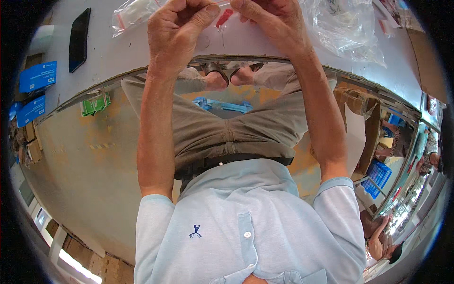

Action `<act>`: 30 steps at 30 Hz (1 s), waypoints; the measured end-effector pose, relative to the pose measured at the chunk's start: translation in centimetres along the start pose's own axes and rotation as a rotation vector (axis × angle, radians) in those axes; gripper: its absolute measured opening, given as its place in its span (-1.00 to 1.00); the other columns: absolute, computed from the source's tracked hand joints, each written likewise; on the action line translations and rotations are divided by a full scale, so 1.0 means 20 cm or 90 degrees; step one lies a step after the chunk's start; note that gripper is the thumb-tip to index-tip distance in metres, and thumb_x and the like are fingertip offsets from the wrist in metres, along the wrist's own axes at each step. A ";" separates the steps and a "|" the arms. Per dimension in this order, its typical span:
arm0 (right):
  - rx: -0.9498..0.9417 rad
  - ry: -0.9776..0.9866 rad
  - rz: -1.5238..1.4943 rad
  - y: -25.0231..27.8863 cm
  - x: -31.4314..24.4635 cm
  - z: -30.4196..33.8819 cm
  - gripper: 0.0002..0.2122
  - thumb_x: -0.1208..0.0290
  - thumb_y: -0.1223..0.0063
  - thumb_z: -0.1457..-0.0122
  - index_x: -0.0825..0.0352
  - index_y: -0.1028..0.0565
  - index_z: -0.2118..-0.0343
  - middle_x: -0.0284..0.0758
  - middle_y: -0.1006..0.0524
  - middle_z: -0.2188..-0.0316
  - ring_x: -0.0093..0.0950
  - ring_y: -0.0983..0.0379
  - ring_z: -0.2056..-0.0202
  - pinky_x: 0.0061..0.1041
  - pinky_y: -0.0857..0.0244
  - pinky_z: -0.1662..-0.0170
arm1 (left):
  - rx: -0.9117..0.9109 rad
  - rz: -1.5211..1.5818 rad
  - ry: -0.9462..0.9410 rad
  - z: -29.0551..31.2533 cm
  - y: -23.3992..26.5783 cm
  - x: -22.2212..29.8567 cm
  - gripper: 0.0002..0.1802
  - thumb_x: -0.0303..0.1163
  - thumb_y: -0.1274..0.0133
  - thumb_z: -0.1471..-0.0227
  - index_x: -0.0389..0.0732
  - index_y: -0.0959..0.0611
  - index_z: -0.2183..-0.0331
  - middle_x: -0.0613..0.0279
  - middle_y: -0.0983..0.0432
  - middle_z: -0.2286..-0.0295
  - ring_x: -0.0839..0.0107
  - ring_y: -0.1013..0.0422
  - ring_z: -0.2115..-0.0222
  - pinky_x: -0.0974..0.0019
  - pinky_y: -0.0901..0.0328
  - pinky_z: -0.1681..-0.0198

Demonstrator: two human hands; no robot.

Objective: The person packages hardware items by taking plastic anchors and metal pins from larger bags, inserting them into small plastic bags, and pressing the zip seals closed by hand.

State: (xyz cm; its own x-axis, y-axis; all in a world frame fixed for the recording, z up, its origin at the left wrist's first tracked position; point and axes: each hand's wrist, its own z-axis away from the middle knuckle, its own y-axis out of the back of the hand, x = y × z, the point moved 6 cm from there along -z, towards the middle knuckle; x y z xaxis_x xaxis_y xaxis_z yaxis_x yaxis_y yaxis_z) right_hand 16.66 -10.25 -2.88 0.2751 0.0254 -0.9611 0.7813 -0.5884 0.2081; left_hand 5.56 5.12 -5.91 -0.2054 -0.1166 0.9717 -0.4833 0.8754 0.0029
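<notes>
- Above the table [118, 56], a small clear bag [223, 4] was pinched between thumb and fingers by the left hand [174, 38] and the right hand [274, 26].
- Between both hands, a red piece [224, 18] was displayed.
- Farther left, a black phone [79, 40] was laid flat.

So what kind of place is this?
Probably a packing workshop or small factory. There's a worktable with clear plastic bags on it, a cardboard box near its edge, and another person off to the right.
</notes>
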 end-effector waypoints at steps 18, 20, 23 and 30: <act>-0.030 -0.078 0.026 0.00 0.03 0.00 -0.81 0.41 -0.18 -0.32 0.48 -0.58 0.21 -0.30 -0.66 0.35 -0.54 -0.63 0.21 -0.54 -0.50 0.19 | -0.036 -0.068 0.044 0.00 -0.05 0.02 -0.90 -0.45 -0.25 -0.19 -0.20 -0.76 0.23 0.40 -0.64 0.37 0.63 -0.48 0.35 0.51 -0.38 0.24; -0.014 -0.059 0.085 0.01 0.03 0.00 -0.82 0.42 -0.18 -0.32 0.49 -0.58 0.24 -0.30 -0.67 0.36 -0.53 -0.64 0.21 -0.56 -0.50 0.19 | -0.023 -0.064 0.043 0.00 -0.04 0.01 -0.90 -0.45 -0.24 -0.20 -0.21 -0.75 0.22 0.40 -0.63 0.37 0.63 -0.47 0.35 0.51 -0.37 0.23; -0.021 -0.070 -0.028 -0.01 0.02 0.00 -0.83 0.45 -0.16 -0.32 0.50 -0.57 0.22 -0.28 -0.66 0.35 -0.53 -0.64 0.23 -0.57 -0.50 0.19 | -0.018 -0.036 0.076 0.00 -0.07 0.09 -0.94 -0.50 -0.17 -0.22 -0.26 -0.69 0.27 0.41 -0.56 0.43 0.64 -0.40 0.42 0.52 -0.31 0.32; -0.049 -0.002 -0.080 -0.02 0.04 0.00 -0.88 0.55 -0.11 -0.33 0.53 -0.55 0.21 -0.25 -0.65 0.34 -0.51 -0.64 0.23 -0.56 -0.50 0.16 | 0.012 0.029 0.010 -0.02 -0.02 -0.02 -0.86 -0.45 -0.20 -0.25 -0.29 -0.72 0.20 0.35 -0.60 0.37 0.61 -0.43 0.36 0.51 -0.33 0.21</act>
State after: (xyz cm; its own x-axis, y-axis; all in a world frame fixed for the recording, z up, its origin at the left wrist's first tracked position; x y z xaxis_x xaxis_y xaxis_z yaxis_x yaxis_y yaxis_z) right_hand 16.61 -10.01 -3.79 0.1708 0.0920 -0.9810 0.8500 -0.5173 0.0995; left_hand 6.26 4.95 -6.16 -0.2146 -0.0701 0.9742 -0.4901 0.8705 -0.0453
